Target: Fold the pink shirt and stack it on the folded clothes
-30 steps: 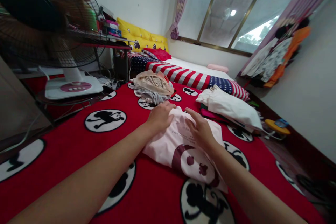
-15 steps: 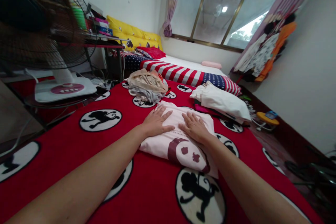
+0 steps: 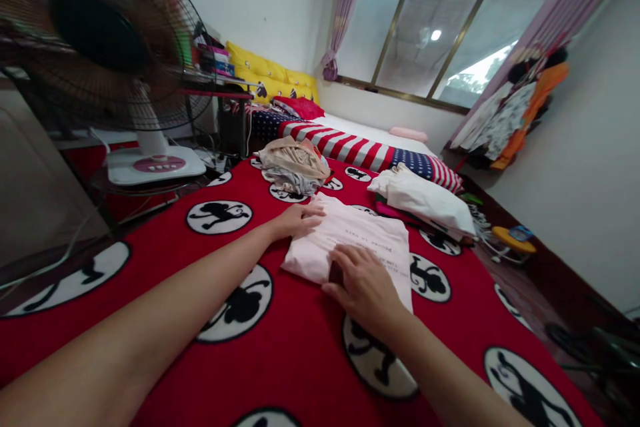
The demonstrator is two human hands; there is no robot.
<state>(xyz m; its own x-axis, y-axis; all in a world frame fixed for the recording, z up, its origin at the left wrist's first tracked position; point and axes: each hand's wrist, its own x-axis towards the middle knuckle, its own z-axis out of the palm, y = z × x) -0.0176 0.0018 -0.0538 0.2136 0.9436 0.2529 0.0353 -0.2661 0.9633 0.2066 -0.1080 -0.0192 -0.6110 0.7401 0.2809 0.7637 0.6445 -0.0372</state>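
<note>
A pale pink folded garment [image 3: 360, 240] with small printed text lies on a red bedspread [image 3: 300, 347] patterned with black-and-white monkey circles. My left hand [image 3: 299, 219] rests flat at the garment's far left edge, fingers stretched onto the cloth. Nearer to me, my right hand [image 3: 363, 280] presses on the garment's near edge, fingers spread and slightly curled over the fold. Neither hand lifts the cloth.
A crumpled heap of beige and grey clothes [image 3: 294, 165] lies beyond the garment. A white pillow-like bundle [image 3: 425, 199] sits to the right over something pink. A standing fan [image 3: 107, 60] is at the left. A striped flag-pattern blanket [image 3: 365, 150] covers the bed behind.
The garment's near part with the dark red print has been folded under or over; it looks smaller. My right hand slid back to the near edge, my left hand shifted to the far left corner.
</note>
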